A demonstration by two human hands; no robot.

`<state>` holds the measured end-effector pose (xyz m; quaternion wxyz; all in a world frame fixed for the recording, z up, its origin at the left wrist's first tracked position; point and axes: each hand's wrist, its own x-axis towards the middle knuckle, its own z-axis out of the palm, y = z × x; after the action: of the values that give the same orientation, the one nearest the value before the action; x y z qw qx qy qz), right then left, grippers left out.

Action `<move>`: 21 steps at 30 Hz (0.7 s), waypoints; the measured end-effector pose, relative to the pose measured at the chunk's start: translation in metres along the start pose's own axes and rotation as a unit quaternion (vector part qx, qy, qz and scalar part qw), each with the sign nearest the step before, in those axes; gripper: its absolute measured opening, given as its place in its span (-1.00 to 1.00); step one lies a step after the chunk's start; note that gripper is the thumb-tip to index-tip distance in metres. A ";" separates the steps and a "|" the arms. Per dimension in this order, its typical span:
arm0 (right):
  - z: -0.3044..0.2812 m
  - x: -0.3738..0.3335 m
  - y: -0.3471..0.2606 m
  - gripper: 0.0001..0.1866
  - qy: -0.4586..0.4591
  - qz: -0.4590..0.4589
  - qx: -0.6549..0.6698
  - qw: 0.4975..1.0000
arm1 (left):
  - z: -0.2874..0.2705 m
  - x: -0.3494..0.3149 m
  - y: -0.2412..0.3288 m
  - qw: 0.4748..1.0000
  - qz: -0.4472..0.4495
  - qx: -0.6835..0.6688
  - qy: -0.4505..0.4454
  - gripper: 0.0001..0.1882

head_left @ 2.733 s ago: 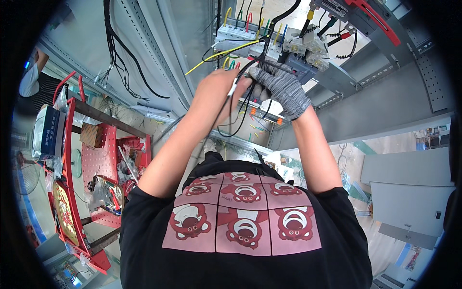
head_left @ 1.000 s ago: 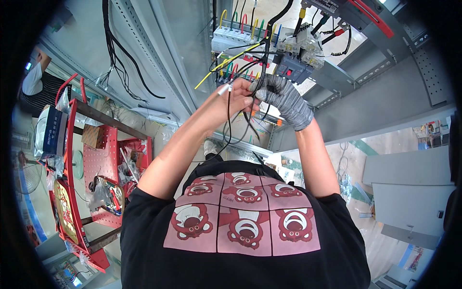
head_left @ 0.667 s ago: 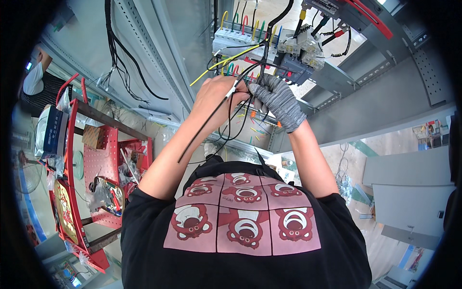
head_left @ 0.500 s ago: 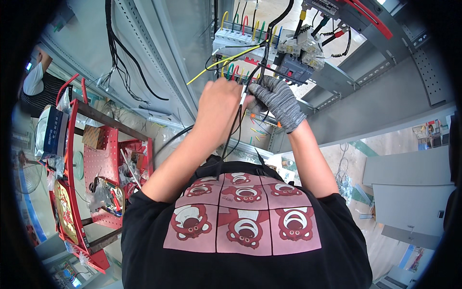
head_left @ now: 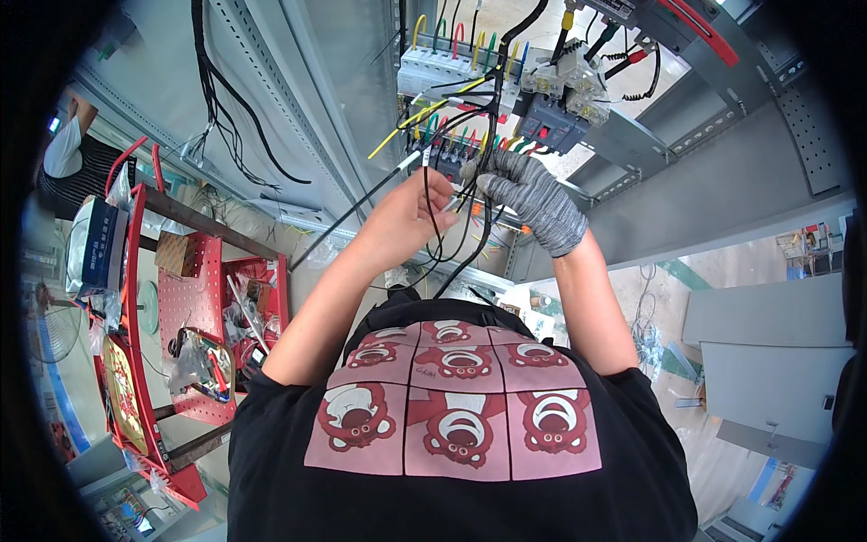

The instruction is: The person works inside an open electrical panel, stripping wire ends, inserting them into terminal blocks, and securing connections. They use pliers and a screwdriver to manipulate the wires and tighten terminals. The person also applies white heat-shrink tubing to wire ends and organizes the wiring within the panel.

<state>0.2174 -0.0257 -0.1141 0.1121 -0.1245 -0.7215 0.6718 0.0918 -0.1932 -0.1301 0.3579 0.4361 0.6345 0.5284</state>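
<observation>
My bare left hand [head_left: 404, 219] is in front of the cabinet, its fingers curled and closed round a thin black wire with a pale sleeve [head_left: 452, 205] near its end. To its right, my right hand [head_left: 535, 199], in a grey knitted glove, grips the black wire bundle [head_left: 489, 126] that hangs from above. Several loose black wires loop below and between both hands. One black wire with a white sleeve [head_left: 409, 161] sticks out to the left above my left wrist. A yellow wire [head_left: 397, 135] slants out of the bundle. My fingertips partly hide the wires.
Behind the hands is a row of white breakers [head_left: 442, 72] with coloured wires. A larger grey breaker [head_left: 553, 125] sits to the right. Another black wire bundle [head_left: 209, 81] hangs at the left. A red tool cart [head_left: 194, 316] stands left, near a person [head_left: 77, 154].
My left hand has moved down and slightly left, away from my right hand. The black wires are now fanned out between the hands. My right hand has shifted slightly down and right.
</observation>
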 end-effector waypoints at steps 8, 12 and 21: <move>0.001 -0.009 -0.011 -0.72 0.000 0.006 -0.013 1.000 | -0.005 -0.014 -0.009 0.983 -0.070 -0.170 -0.008 -0.88; 0.005 -0.008 -0.009 -0.74 0.011 0.006 -0.025 1.000 | 0.000 -0.016 -0.011 0.974 -0.095 -0.205 -0.003 -0.87; 0.010 -0.006 0.002 -0.73 0.034 0.007 0.000 0.999 | 0.005 -0.048 -0.035 0.930 -0.163 -0.313 -0.106 -0.87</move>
<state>0.2196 -0.0374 -0.1166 0.1318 -0.1529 -0.7162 0.6680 0.1077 -0.2386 -0.1658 0.6224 0.2463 0.4576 0.5853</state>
